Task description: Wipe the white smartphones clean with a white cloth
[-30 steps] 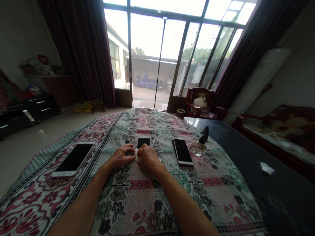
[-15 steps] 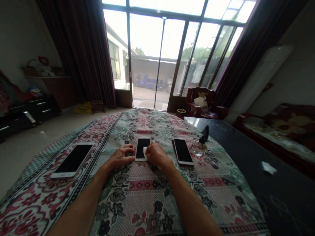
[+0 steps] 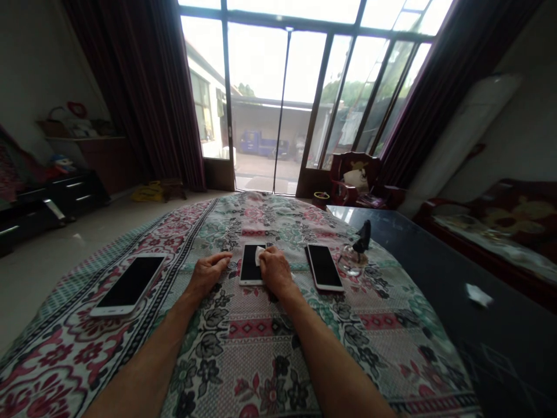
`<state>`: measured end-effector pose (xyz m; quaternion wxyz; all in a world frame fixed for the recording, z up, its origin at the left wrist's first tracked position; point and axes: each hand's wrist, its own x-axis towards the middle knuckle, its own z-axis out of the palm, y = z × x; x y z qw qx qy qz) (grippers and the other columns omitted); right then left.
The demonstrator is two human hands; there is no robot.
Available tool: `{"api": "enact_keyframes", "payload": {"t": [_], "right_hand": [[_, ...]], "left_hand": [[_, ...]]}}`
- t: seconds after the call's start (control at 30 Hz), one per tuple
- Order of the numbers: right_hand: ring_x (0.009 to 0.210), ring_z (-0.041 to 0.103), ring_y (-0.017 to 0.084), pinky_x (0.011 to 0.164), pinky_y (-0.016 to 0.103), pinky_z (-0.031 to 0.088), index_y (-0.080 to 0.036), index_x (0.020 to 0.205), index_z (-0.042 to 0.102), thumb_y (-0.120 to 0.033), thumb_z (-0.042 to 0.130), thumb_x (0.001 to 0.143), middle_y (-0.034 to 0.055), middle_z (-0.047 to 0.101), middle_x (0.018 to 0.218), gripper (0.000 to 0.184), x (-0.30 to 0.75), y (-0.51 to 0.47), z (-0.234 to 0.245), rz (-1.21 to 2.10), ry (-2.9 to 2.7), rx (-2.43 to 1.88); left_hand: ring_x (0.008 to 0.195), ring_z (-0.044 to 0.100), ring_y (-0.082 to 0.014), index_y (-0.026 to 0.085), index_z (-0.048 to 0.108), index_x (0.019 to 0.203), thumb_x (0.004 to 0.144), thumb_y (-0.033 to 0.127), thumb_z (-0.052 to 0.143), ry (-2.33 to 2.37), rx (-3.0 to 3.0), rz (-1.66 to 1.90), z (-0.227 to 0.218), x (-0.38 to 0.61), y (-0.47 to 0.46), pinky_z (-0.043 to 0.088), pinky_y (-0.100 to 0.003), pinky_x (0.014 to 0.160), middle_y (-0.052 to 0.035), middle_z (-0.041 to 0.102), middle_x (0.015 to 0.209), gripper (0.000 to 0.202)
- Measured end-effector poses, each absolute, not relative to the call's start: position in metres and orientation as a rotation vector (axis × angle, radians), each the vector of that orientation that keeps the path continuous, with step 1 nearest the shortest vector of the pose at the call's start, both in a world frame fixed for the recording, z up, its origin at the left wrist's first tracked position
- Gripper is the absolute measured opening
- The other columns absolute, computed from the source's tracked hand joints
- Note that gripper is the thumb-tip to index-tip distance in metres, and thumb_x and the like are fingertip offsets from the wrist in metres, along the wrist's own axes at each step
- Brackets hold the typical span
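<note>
A white-framed smartphone with a dark screen lies face up on the patterned tablecloth between my hands. On its screen, my right hand is closed around a small white tissue, whose edge sticks out past the fingers. My left hand rests on the cloth just left of this phone, apart from it, with fingers loosely stretched and nothing in them. Another white smartphone lies at the far left. To the right is a third smartphone with a dark screen.
A clear glass spray bottle with a black nozzle stands right of the third phone. A crumpled white tissue lies on the dark glossy tabletop at the right. The floral tablecloth covers the round-edged surface before me.
My right hand has moved slightly up the middle phone's screen with the tissue. My left hand has drawn back leftward from the phone's edge, its fingers closer together.
</note>
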<state>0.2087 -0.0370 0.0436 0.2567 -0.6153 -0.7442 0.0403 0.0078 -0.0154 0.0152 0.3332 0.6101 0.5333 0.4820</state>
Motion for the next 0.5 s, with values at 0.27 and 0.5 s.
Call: {"api": "enact_keyframes", "payload": {"t": [0.27, 0.5], "right_hand": [[0.11, 0.051, 0.02, 0.097, 0.029, 0.034, -0.021, 0.102, 0.07, -0.015, 0.05, 0.087, 0.0043, 0.062, 0.121, 0.026, 0.199, -0.039, 0.039, 0.076, -2.161, -1.469], [0.112, 0.051, 0.02, 0.098, 0.029, 0.034, -0.022, 0.107, 0.07, -0.016, 0.049, 0.088, 0.0031, 0.063, 0.124, 0.029, 0.205, -0.03, 0.035, 0.082, -2.059, -1.576]], "left_hand": [[0.096, 0.068, -0.0234, 0.023, 0.076, 0.09, 0.075, 0.034, 0.054, 1.688, 1.719, 1.207, 0.01, 0.026, 0.013, 0.051, -0.03, 0.086, -0.0036, 0.076, 0.096, 0.029], [0.091, 0.068, -0.0269, 0.025, 0.077, 0.08, 0.075, 0.036, 0.06, 1.809, 1.806, 1.13, 0.012, 0.038, 0.024, 0.05, -0.033, 0.079, -0.0052, 0.075, 0.098, 0.022]]}}
